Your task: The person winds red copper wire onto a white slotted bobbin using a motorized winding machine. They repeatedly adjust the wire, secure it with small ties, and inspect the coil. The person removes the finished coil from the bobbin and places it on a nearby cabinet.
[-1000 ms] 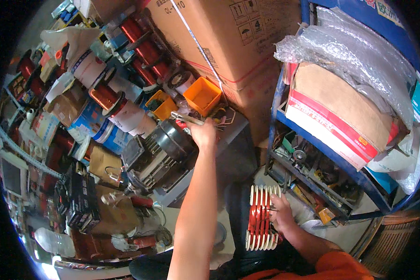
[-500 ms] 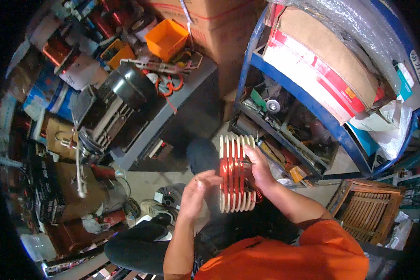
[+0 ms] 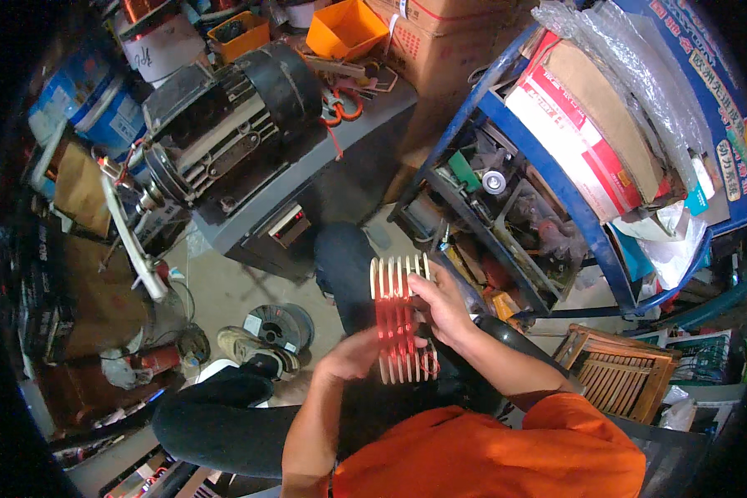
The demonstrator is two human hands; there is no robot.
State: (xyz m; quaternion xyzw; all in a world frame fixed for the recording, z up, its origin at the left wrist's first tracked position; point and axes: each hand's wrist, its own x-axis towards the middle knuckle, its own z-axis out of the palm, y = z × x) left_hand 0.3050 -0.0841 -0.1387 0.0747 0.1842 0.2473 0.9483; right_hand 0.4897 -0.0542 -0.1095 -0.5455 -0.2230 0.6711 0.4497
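Observation:
A coil winding former with pale, thin ribs is held upright over my lap. Red-brown copper wire is wound in several bands between the ribs. My right hand grips the former's right side, its thumb lying over the ribs near the top. My left hand meets the lower left of the windings; its fingers are smeared and partly hidden by the former. A small loop of loose wire hangs at the former's lower right.
An electric motor rests on a grey bench at upper left, near an orange bin. A blue rack with boxes and tools stands right. On the floor are a wire spool and a wooden slatted stool.
My left hand has moved from beside the former's left edge in against the lower windings. My right hand keeps its grip. The whole view has shifted, with the bench now showing larger.

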